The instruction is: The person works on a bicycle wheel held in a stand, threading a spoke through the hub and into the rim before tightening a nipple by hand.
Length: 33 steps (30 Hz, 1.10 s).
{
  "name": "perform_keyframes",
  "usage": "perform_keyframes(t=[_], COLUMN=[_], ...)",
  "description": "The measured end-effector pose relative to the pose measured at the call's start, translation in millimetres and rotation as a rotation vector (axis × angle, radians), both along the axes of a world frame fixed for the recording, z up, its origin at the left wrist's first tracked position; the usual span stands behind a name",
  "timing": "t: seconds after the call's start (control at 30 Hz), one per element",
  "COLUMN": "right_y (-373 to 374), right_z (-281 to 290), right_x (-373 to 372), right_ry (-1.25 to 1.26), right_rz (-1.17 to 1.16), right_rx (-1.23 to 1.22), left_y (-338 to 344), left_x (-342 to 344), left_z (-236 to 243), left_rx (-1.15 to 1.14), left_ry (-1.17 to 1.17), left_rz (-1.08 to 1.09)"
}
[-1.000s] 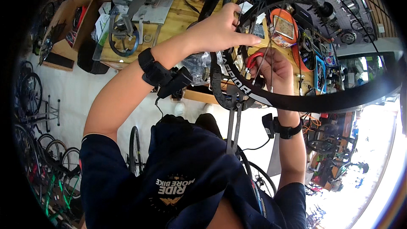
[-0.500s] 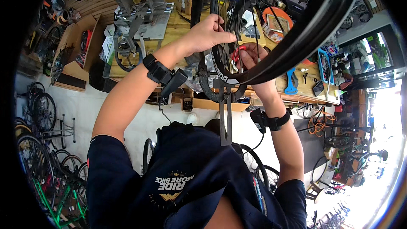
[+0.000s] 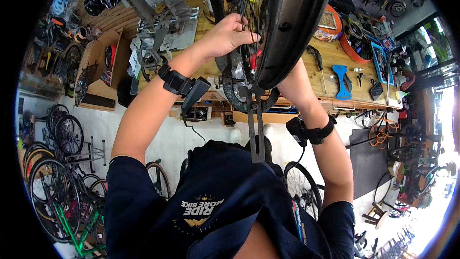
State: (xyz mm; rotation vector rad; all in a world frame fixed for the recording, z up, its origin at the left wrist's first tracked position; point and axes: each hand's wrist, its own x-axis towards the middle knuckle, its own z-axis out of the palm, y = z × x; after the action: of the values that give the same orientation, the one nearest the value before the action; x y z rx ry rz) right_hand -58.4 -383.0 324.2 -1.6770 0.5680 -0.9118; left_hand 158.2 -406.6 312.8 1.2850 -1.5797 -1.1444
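Your left hand [image 3: 230, 33] is up among the spokes [image 3: 249, 9], fingers curled and pinching them just beside the black rim [image 3: 292, 19], which rises right in front of you. Your right hand is hidden behind that rim, so its grip can't be told; a red tool [image 3: 255, 59] peeks out there. The wooden workbench [image 3: 330, 60] lies beyond.
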Motion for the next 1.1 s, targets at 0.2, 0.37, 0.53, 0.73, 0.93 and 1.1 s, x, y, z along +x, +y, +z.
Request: perform_keyframes(t=[0.2, 0.37, 0.53, 0.73, 0.93, 1.1], right_y=[-8, -20, -18, -12, -19, -18], right_z=[9, 2, 1, 5, -1, -2], right_x=[-4, 1, 1, 1, 2, -1], right_ry=[0.095, -0.008, 0.003, -0.006, 0.058, 0.027], right_rz=[0.124, 0.076, 0.075, 0.074, 0.126, 0.171], right_rx=[0.033, 0.128, 0.129, 0.127, 0.261, 0.308], left_y=[9, 6, 4, 3, 13, 17], left_x=[-4, -7, -7, -5, -10, -10], left_z=[9, 13, 1, -1, 10, 15], left_rx=[-0.109, -0.027, -0.1, -0.061, -0.006, -0.046], left_ry=[0.053, 0.109, 0.294, 0.131, 0.19, 0.175], left_rz=[-0.035, -0.03, -0.068, 0.046, 0.092, 0.066])
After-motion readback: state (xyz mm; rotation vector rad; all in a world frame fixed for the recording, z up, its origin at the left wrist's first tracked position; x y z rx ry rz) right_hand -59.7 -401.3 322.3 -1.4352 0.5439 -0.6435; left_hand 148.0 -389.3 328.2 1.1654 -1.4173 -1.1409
